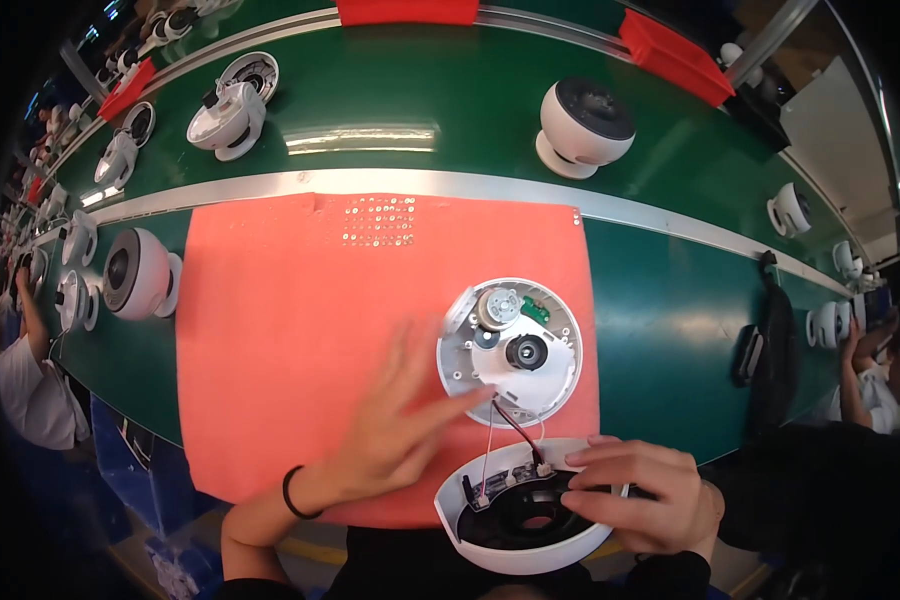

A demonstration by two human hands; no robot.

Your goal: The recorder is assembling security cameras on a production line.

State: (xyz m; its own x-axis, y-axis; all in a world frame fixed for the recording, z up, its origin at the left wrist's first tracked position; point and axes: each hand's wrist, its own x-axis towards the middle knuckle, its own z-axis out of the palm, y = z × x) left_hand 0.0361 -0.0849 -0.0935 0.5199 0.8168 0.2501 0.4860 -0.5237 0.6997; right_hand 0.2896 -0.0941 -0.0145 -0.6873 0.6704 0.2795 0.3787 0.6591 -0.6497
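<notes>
White bowl [518, 384] is lying open at three o'clock on the red mat [270, 300], while the right hand [650, 495] is gripping the rim of the white cover [540, 557] at the bowl's six o'clock. The blurred left hand [395, 430] is spreading its fingers apart toward eight o'clock, forefinger pointing at the thin wires [518, 430], though I cannot tell whether it is touching them. Good handling is probably depending on holding the cover close, so no plug [544, 469] is straining.

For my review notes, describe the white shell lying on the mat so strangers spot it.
Find the coral mat. The round white shell lies near its right edge. Unlike the black-lined shell in the right hand, it contains a silver disc and black lens.
</notes>
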